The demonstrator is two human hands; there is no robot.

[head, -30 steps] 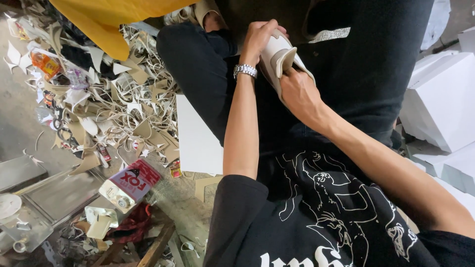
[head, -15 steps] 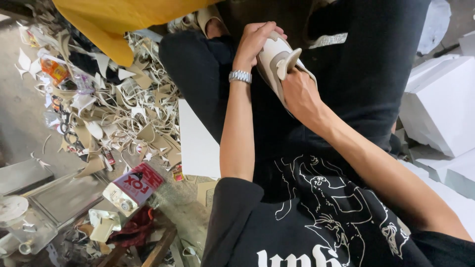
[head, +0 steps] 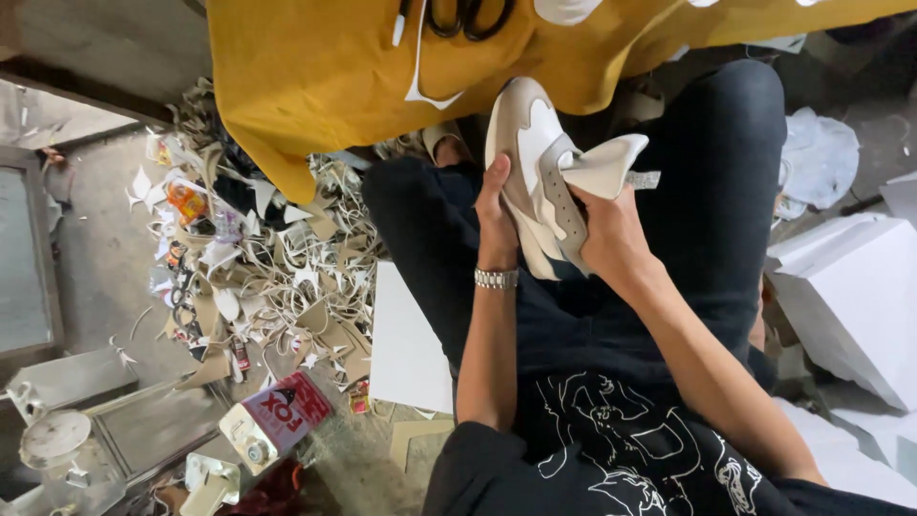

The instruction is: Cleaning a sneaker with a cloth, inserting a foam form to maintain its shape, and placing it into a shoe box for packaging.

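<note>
I am seated, looking down at my lap in dark trousers. My left hand (head: pixel 495 218), with a silver watch on its wrist, grips the side of a white and beige shoe upper (head: pixel 531 158). My right hand (head: pixel 611 234) holds the same upper from the other side, fingers pinching its loose white tongue flap (head: pixel 611 162). The upper stands on end between my knees, just below the edge of a mustard-yellow cloth (head: pixel 334 67).
A heap of beige and white leather offcuts (head: pixel 267 277) covers the floor at left. A white sheet (head: pixel 406 334) lies beside my leg. White boxes (head: pixel 850 287) stand at right. A red-labelled tin (head: pixel 277 420) and metal machine parts (head: pixel 76 430) sit at lower left.
My view has tilted so the yellow cloth now fills the top. Both hands have turned the shoe upper more upright, and the tongue flap now sticks out to the right.
</note>
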